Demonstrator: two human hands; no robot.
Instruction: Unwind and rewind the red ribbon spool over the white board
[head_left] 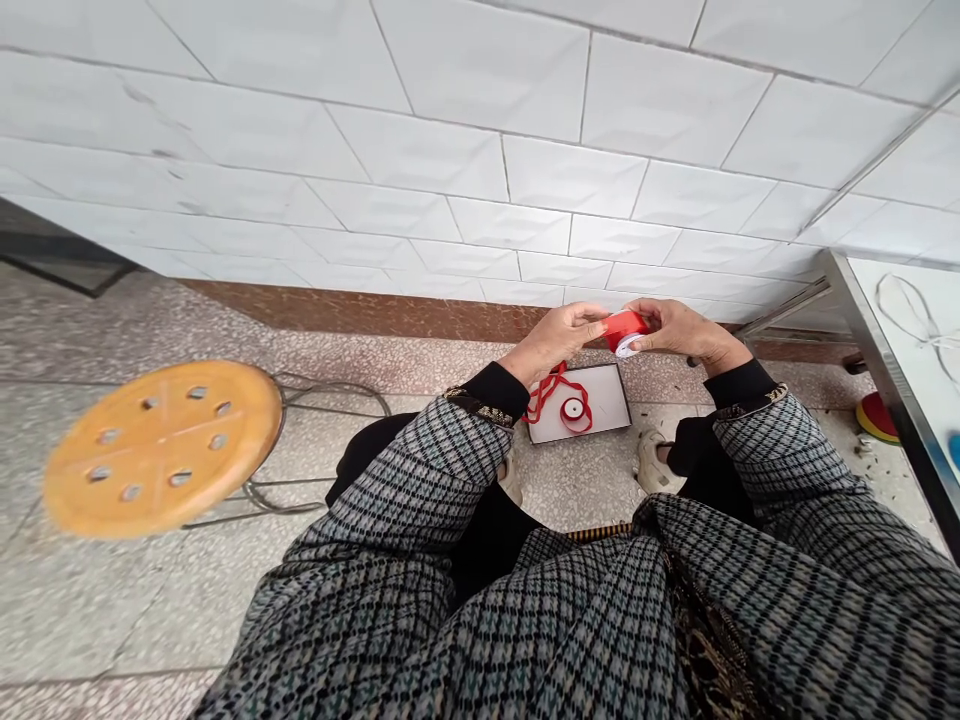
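My left hand and my right hand are raised in front of me, both gripping a roll of red ribbon with a white edge showing beneath it. Below them on the floor lies a shallow white box or tray. A small spool of red ribbon rests inside, and a loose red ribbon strand trails over the tray's left side. My hands do not touch the tray.
An orange round stool with metal legs stands to my left. White wall tiles rise ahead above a brown skirting. A steel-edged table and a red-and-yellow disc are at the right.
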